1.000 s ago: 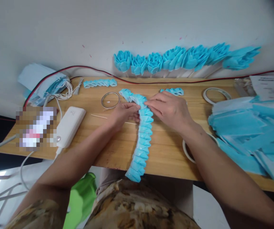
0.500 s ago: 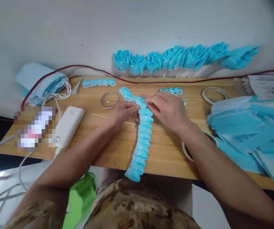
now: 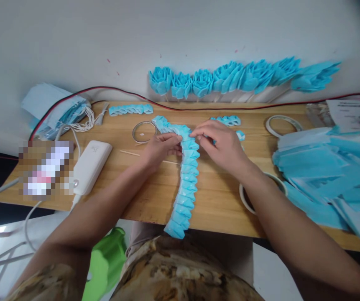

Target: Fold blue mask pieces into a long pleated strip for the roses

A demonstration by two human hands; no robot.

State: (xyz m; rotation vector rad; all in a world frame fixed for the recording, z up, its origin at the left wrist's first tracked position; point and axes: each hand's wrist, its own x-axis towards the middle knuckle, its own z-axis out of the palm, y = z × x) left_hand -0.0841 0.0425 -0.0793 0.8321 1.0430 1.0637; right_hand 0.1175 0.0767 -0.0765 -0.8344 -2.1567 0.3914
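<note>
A long blue pleated strip bends across the middle of the table, its lower end hanging over the front edge. My left hand pinches the strip near its bend from the left side. On the other side, my right hand has its fingertips at the strip's right edge, thumb apart from the index finger; whether it grips any fold cannot be made out. A thin wooden stick lies partly beneath my left hand. Just left of the strip's upper end is a roll of tape.
Blue folded flowers line the wall. Short pleated strips lie at the back. Blue sheets and a tape ring are at right. A white power bank and a blurred phone sit at left.
The strip's upper part has shifted slightly left. My right hand's fingers have moved a little, and its thumb is farther from the strip. My left hand keeps its hold.
</note>
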